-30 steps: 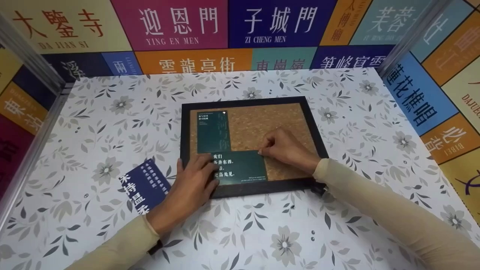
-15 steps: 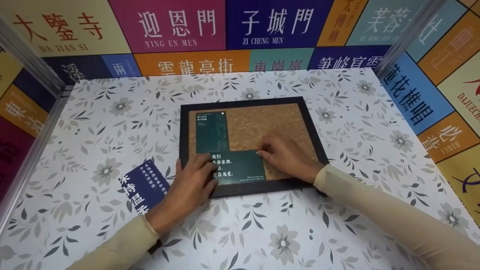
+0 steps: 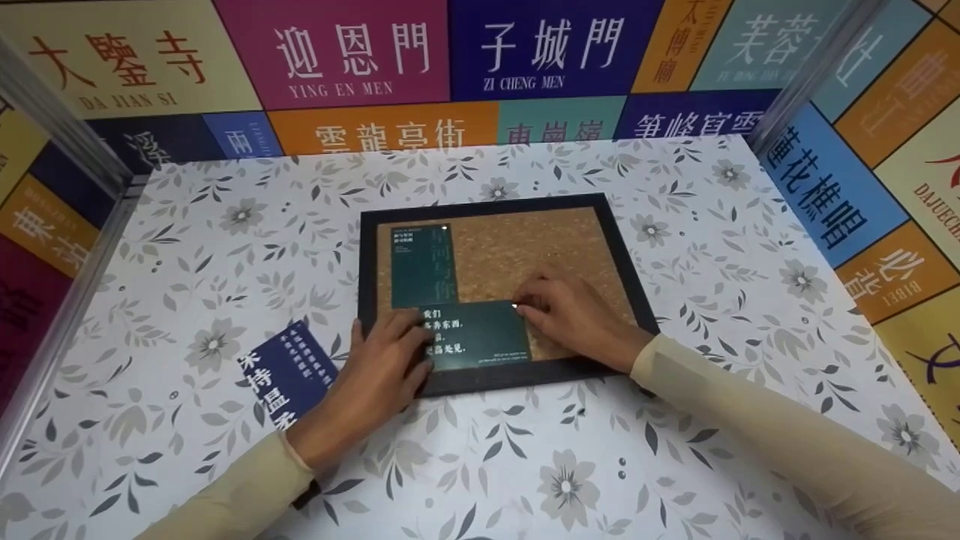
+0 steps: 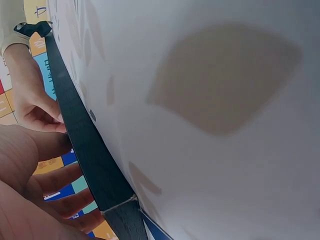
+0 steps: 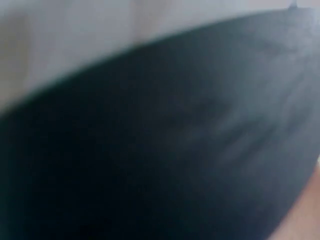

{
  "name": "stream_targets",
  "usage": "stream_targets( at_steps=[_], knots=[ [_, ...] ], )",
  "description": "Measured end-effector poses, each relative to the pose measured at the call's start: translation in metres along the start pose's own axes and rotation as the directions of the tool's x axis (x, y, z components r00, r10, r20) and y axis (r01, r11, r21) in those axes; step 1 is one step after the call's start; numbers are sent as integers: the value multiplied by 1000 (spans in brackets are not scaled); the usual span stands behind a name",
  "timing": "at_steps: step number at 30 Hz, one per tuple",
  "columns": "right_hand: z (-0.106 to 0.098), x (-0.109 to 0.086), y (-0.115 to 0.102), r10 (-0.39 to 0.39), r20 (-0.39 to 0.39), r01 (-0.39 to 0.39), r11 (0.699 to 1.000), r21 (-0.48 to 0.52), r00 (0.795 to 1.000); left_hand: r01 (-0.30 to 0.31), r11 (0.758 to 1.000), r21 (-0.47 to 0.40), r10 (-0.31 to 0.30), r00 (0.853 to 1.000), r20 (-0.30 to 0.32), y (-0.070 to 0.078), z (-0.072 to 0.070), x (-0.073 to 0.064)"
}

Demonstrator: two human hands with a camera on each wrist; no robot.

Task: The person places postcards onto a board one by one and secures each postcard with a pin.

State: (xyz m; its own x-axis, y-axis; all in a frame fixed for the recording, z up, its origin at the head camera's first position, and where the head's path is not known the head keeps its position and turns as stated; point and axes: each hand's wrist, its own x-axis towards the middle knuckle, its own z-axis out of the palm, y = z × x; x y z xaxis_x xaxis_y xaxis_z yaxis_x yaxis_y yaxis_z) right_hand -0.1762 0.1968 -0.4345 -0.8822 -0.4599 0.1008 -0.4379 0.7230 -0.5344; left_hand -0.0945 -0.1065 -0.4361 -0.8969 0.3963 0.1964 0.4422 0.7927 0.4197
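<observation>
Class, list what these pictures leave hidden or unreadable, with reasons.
Head view: left end of lower green rectangular card, under left hand.
Head view: lower right part of dark blue rectangular card, behind left arm.
Head view: tiny white spot at right hand, too small to identify.
Right wrist view: dark surface, too blurred to identify.

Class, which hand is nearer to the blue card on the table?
Left. The left hand is beside the blue card; the right hand is farther off, at the upper right corner of the lower green card.
</observation>
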Motion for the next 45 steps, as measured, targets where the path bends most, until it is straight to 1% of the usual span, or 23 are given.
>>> stream_targets(
  at_steps=[5, 8, 10, 12, 16, 19, 23, 26, 29, 33, 36, 38, 45],
  knots=[
    [-2, -2, 0, 7, 1, -7, 999, 34, 1000, -28, 1000, -11, 28, 999, -35, -4, -5, -4],
    [-3, -2, 1, 9, 2, -9, 999, 40, 1000, -31, 998, -58, 28, 999, -47, -8, -12, -5],
    [-3, -2, 1, 10, 3, -10, 999, 35, 1000, -11, 996, -94, 7, 999, -44, -12, -18, -7],
    [-2, -2, 1, 12, 4, -12, 999, 33, 1000, 23, 993, -120, -27, 999, -37, -17, -24, -9],
    [-1, -1, 1, 10, 4, -10, 1000, 28, 1000, 100, 989, -104, -105, 994, -42, -27, -33, -14],
    [-1, -2, 1, 5, 4, -5, 1000, 28, 1000, 120, 990, -74, -125, 989, -75, -37, -40, -18],
    [-2, -2, 1, 2, 2, -2, 1000, 28, 1000, 127, 991, -37, -130, 987, -99, -50, -51, -25],
    [-3, -3, 0, -1, -1, 1, 1000, 27, 1000, 159, 987, -30, -161, 984, -75, -59, -59, -30],
    [-2, -3, 1, -9, -4, 10, 1000, 29, 1000, 206, 978, -31, -207, 978, -38, -67, -65, -35],
    [-2, -3, 1, -14, -7, 14, 999, 32, 1000, 238, 971, -10, -238, 971, 16, -77, -70, -41],
    [-2, -3, 1, -10, -9, 10, 999, 33, 1000, 266, 964, 7, -266, 962, 63, -83, -74, -44],
    [-2, -3, 1, -6, -9, 6, 1000, 30, 1000, 290, 957, 14, -290, 953, 92, -87, -76, -46],
    [-1, -3, 0, 10, 4, -11, 999, 35, 1000, 336, 942, 22, -335, 929, 157, -100, -84, -55]
  ],
)
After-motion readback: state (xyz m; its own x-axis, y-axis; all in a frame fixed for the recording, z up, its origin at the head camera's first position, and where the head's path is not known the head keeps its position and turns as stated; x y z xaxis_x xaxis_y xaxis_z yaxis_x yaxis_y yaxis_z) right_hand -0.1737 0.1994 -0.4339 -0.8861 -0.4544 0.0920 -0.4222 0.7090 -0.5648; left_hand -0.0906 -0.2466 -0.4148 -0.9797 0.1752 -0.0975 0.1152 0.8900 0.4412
